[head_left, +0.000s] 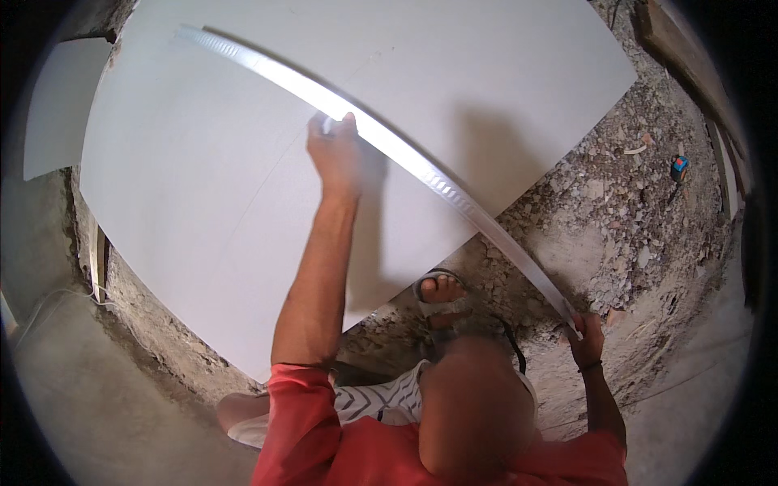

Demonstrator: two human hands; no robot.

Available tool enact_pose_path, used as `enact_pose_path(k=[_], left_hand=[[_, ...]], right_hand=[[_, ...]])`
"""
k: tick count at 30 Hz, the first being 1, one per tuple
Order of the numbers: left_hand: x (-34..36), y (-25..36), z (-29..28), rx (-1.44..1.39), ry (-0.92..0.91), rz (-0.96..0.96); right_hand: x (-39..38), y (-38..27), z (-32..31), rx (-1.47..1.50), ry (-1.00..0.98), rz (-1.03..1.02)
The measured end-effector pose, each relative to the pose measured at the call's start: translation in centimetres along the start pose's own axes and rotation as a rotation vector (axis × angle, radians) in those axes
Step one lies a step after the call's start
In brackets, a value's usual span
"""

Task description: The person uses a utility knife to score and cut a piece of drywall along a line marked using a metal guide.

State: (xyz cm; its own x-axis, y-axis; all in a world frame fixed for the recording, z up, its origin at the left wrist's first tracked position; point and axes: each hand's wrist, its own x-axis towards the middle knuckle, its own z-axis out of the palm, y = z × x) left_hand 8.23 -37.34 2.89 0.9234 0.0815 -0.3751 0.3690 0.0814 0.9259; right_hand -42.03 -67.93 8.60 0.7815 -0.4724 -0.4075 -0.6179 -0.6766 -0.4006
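Note:
A long silver metal strip (284,77) runs diagonally over a large pale board (178,162), which has a faint thin line on it. My left hand (334,154) is closed on the strip left of its middle, thumb on top, the fingers partly blurred. At the lower right my right hand (585,338) grips the strip's near end, beyond the board's edge. The strip casts a shadow on the board.
A sandaled foot (440,296) stands by the board's lower edge. Rubble (592,211) covers the ground at the right, with a blue and red tape measure (680,168) on it. A smaller panel (61,105) lies at the left, near a thin white cable (44,304).

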Motion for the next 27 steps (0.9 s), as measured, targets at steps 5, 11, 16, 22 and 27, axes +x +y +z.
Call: enact_pose_path(k=[5, 11, 16, 22, 27], left_hand=[[-1.7, 1.5, 3.8, -0.010, -0.085, -0.089], [0.6, -0.9, 3.4, 0.147, -0.072, -0.082], [-0.4, 0.3, 4.1, 0.067, -0.179, -0.134], [0.0, -0.1, 4.5, 0.261, -0.146, -0.041], [1.4, 0.3, 4.9, 0.512, -0.152, 0.036]], right_hand=[[3.6, -4.2, 1.3, -0.038, 0.045, -0.163], [6.7, -5.7, 4.5, -0.106, 0.072, -0.152], [5.7, -7.7, 4.2, -0.147, 0.147, -0.115], [5.9, -6.2, 6.3, -0.164, 0.211, -0.131], [7.0, -7.8, 6.0, -0.088, 0.326, -0.198]])
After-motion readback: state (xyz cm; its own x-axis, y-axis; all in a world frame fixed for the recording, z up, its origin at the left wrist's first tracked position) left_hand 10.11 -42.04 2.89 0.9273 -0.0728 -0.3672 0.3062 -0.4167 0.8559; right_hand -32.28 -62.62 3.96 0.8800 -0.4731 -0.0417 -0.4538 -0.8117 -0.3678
